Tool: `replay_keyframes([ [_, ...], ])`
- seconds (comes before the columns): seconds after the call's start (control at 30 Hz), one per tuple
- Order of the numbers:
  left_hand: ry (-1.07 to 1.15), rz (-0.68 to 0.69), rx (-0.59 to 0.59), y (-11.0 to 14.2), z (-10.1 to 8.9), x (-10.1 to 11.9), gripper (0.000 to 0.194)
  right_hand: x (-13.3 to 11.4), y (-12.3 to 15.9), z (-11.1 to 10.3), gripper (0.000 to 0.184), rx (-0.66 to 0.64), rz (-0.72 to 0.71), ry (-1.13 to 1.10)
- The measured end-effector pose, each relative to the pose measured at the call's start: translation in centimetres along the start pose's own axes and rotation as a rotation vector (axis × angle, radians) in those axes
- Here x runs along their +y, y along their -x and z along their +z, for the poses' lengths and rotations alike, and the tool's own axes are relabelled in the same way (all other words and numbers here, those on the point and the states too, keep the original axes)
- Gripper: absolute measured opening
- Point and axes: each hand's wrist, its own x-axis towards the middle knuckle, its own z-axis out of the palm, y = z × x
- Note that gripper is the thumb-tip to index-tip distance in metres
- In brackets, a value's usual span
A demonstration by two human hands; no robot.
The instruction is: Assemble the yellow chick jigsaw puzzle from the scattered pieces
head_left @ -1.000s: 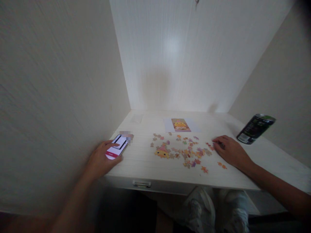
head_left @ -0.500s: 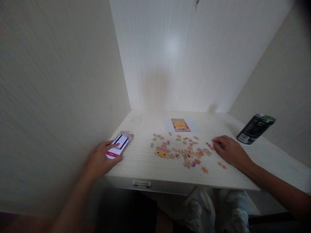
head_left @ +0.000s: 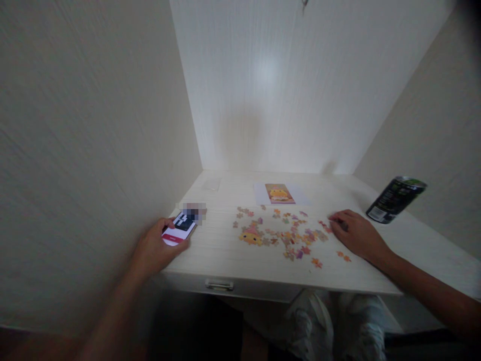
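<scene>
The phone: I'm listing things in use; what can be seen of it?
The phone is rectangular, its lit screen facing up: white, with a dark panel above a red band. The left hand holds its near half at the left of the desk; whether it rests there is unclear. Pixelation hides its far end; casing material can't be told.

No text was legible; pale lettering (head_left: 396, 198) on the dark beverage can (head_left: 408, 185) and smartphone (head_left: 178, 232) display was unreadably small.
</scene>
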Motion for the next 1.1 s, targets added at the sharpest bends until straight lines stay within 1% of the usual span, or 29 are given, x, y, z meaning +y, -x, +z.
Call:
replay_keyframes([
  [0.1,0.024,0.003,-0.004,-0.03,0.04,0.10,0.056,-0.01,-0.01,-0.03,0.028,-0.007,-0.005,-0.004],
  [0.27,-0.038,0.005,0.023,0.14,-0.06,0.37,0.054,-0.08,0.03,0.00,0.027,0.010,0.000,-0.008],
  [0.43,-0.060,-0.002,0.039,0.04,0.10,-0.08,0.057,0.03,0.09,0.05,0.027,0.008,-0.014,0.001],
  [0.57,-0.111,0.117,0.065,-0.36,0.30,-0.51,0.067,0.15,0.03,0.10,0.026,0.015,-0.031,-0.001],
  [0.63,-0.137,0.153,0.063,-0.53,0.37,-0.60,0.068,0.20,0.00,0.13,0.025,0.017,-0.040,0.010],
  [0.8,-0.090,0.108,0.093,-0.37,0.28,-0.54,0.062,0.25,0.04,0.17,0.025,0.017,-0.037,0.015],
  [1.0,-0.057,0.026,0.066,0.11,-0.08,-0.12,0.049,0.21,0.07,0.15,0.027,0.015,-0.011,-0.007],
  [1.1,-0.029,0.017,0.069,0.11,-0.07,-0.09,0.052,0.23,0.02,0.18,0.027,0.008,-0.020,-0.004],
])
